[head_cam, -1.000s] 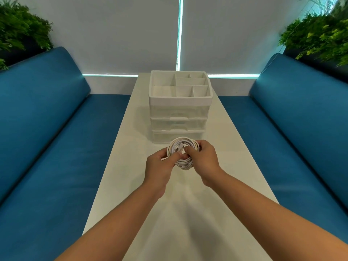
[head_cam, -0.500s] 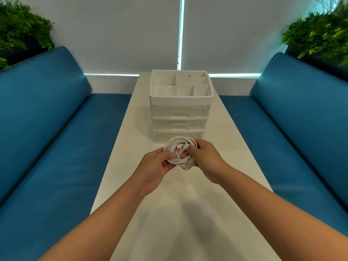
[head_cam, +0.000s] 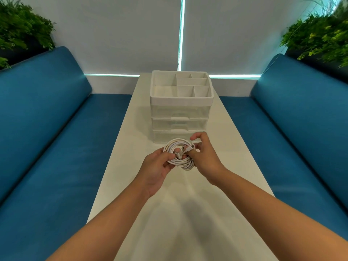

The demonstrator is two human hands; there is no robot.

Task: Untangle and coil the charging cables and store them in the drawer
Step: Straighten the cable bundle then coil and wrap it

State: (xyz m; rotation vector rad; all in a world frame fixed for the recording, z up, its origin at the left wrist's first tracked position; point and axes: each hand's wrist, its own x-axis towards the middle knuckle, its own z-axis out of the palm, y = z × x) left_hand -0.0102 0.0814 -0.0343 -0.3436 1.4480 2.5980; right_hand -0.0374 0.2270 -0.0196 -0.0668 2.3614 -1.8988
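Coil held over the table, drawers shut

Both hands — left hand, right hand — pinch the white coiled charging cable above the long white table; the clear plastic drawer unit stands at 12 o'clock. Freeing one hand for a drawer may let the loops spring apart.

A white charging cable wound into a round, many-looped coil is held above the middle of the long white table, with a small plug end lying across its centre. Behind it, toward the table's far end, stands a clear plastic three-drawer organiser with a white compartmented top tray, all three drawers closed.
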